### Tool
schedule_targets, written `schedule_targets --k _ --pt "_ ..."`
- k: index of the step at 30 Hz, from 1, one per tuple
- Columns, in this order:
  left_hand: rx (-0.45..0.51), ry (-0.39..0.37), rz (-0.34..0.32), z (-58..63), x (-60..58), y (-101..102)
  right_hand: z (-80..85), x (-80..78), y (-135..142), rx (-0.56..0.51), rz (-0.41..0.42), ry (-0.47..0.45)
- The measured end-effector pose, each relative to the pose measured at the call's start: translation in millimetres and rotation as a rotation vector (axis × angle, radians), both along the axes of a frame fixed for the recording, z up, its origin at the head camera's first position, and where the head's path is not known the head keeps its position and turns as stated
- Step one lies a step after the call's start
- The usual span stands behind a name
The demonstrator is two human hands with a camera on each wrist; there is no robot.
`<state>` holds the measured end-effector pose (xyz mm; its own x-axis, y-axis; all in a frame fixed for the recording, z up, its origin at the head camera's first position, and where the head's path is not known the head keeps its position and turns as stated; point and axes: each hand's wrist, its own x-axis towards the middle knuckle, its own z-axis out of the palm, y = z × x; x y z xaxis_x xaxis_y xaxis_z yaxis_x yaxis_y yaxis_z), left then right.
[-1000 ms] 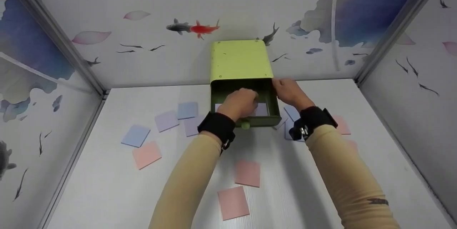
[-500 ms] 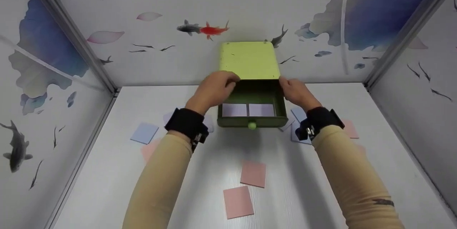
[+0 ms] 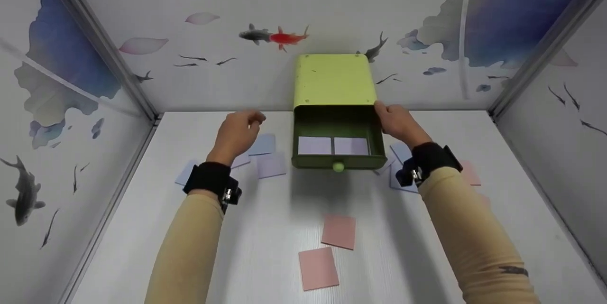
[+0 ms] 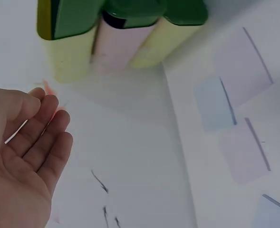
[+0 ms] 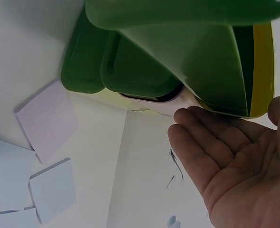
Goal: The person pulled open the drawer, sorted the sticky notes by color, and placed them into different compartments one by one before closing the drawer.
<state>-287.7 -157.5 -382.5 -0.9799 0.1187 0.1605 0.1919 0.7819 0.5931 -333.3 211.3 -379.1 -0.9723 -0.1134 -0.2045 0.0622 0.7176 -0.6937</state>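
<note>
Yellow covers the top of the cabinet (image 3: 335, 78), which stands at the back of the white table (image 3: 265, 228), near the patterned wall (image 3: 213, 86). The upper drawer (image 3: 313, 161) is pulled forward; its green knob (image 3: 338, 167) sits at the middle of the front panel. Inside the drawer, a left card (image 3: 314, 145) and a right card (image 3: 351, 146), both lilac, lie side by side with a narrow gap between them. The right hand (image 3: 399, 121) rests on the right side of the cabinet at the front edge, fingers extended against the surface. The left hand (image 3: 239, 133) is positioned left of the cabinet and apart from it, relaxed, fingers gently bent, thumb close to the index finger. A blue card (image 3: 262, 144) and a loose lilac card (image 3: 271, 165) lie between the left hand and the cabinet. Two pink cards (image 3: 338, 231) lie in front of the drawer. The left wrist view shows a pink tier (image 4: 118, 47) beneath the yellow one.
</note>
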Motion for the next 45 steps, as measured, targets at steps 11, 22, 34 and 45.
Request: schedule_targets --k 11,22,34,45 --pt "-0.116 -0.279 0.006 -56.5 0.7 -8.6 -2.0 -3.3 0.9 -0.065 0.006 -0.074" --pt "-0.182 -0.384 -0.036 -94.5 -4.4 4.2 -4.7 -5.4 1.1 -0.051 0.049 -0.088" --pt "-0.274 -0.41 -0.055 -125.8 -15.3 9.8 -3.0 -6.3 -2.4 -0.058 0.052 -0.094" --pt "-0.34 -0.362 -0.01 -132.6 -14.2 21.0 -4.7 -5.3 -0.6 -0.063 0.034 -0.108"
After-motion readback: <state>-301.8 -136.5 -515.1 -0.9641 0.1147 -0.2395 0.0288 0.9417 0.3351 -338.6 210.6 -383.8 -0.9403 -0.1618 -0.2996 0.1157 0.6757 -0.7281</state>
